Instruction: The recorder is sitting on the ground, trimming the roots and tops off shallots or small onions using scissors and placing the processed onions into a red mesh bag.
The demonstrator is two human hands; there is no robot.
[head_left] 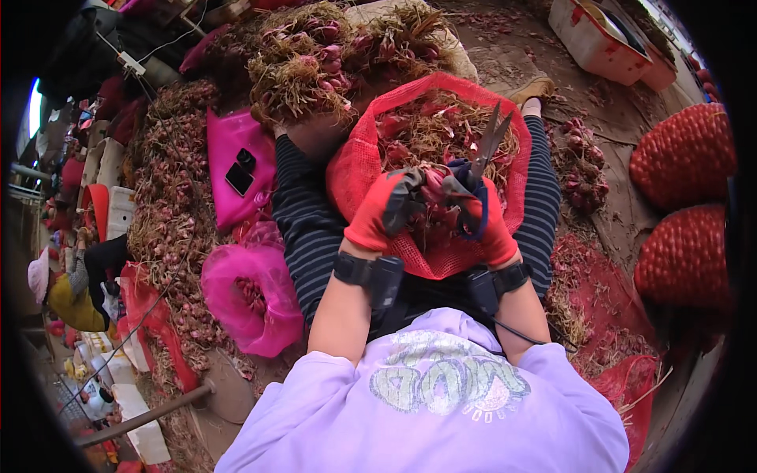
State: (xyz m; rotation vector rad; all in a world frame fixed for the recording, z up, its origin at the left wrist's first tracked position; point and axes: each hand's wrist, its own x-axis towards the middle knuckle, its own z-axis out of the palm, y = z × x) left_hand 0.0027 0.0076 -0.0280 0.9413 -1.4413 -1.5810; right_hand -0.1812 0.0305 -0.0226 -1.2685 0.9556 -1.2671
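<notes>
My left hand (pixel 380 211), in a red glove with a dark palm, is closed around several reddish-purple shallots (pixel 433 186) above an open red mesh bag (pixel 353 150). In my right hand (pixel 490 225), gloved the same way, is a pair of scissors (pixel 490 143) with dark blue handles. Its blades point up and away from me, slightly apart. Both hands are close together over the near part of the bag, which stands between my legs. Dry roots and stalk trimmings (pixel 441 126) fill the bag's mouth. The left fingertips are partly hidden by the shallots.
Bunched shallots with dry stalks (pixel 307 59) are heaped ahead. A long pile (pixel 169 181) lies left, beside a pink bag (pixel 229 272) and a phone (pixel 239 179). Full red sacks (pixel 684 256) stand right; a white crate (pixel 595 39) is far right. Another person (pixel 75 292) sits far left.
</notes>
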